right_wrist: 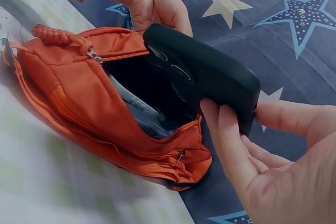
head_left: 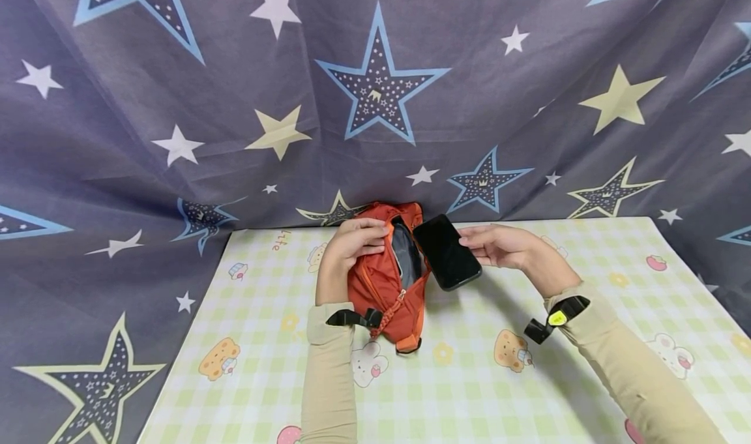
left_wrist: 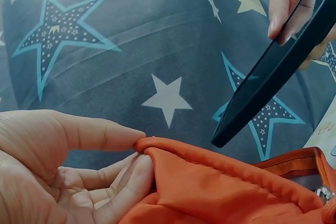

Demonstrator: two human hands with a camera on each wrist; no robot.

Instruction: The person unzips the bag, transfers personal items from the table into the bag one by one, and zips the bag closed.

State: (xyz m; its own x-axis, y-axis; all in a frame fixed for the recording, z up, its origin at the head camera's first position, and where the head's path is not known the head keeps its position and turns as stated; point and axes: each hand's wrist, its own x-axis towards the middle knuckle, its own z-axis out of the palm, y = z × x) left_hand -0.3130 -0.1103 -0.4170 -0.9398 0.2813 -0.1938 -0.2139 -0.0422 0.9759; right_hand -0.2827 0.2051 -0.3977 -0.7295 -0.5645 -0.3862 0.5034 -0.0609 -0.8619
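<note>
An orange-red zippered bag (head_left: 375, 278) lies on the table with its main pocket unzipped. My left hand (head_left: 356, 243) pinches the edge of the opening between thumb and fingers; the left wrist view shows this pinch on the fabric (left_wrist: 184, 166). A black smartphone (head_left: 448, 251) is in my right hand (head_left: 499, 245), gripped at one end between thumb and fingers. In the right wrist view the phone (right_wrist: 205, 69) tilts over the bag's opening, its camera lenses toward the bag. Inside the pocket a pale grey object (right_wrist: 137, 103) shows, partly hidden by the fabric.
The table (head_left: 258, 379) wears a green-and-white checked cover with cartoon prints. A dark curtain (head_left: 223, 92) with stars hangs right behind the bag at the table's back edge. A braided orange zipper pull (right_wrist: 60, 34) hangs at one end of the opening.
</note>
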